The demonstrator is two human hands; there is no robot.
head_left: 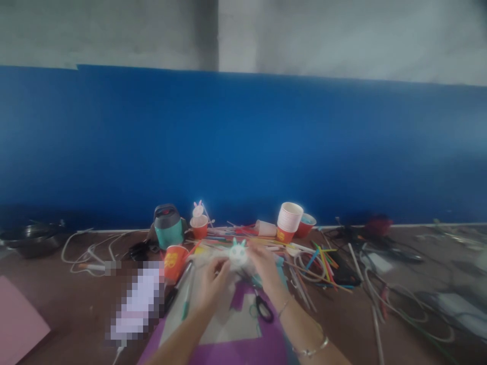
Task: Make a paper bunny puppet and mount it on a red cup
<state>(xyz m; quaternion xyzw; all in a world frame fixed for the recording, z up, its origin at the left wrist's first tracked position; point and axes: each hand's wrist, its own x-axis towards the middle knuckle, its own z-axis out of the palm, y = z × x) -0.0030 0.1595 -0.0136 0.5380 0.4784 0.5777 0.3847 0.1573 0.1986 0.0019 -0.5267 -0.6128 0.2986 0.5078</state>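
Both hands meet low in the middle of the view over a brown table (76, 309). My left hand (213, 281) and my right hand (265, 267) pinch a small white paper figure with two pointed ears (238, 252) between them. Under my wrists lies a purple sheet (243, 350) with a pale cut piece on it. Black-handled scissors (263, 307) rest beside my right wrist. A bracelet shows on my right forearm. The picture is blurred.
An orange paper cup (174, 261) lies by my left hand, a teal flask (168, 227) behind it. A stack of paper cups (289, 221) and several coloured straws (319, 261) lie to the right. Cables (395, 299) cover the right side. A pink sheet (19, 324) is at left.
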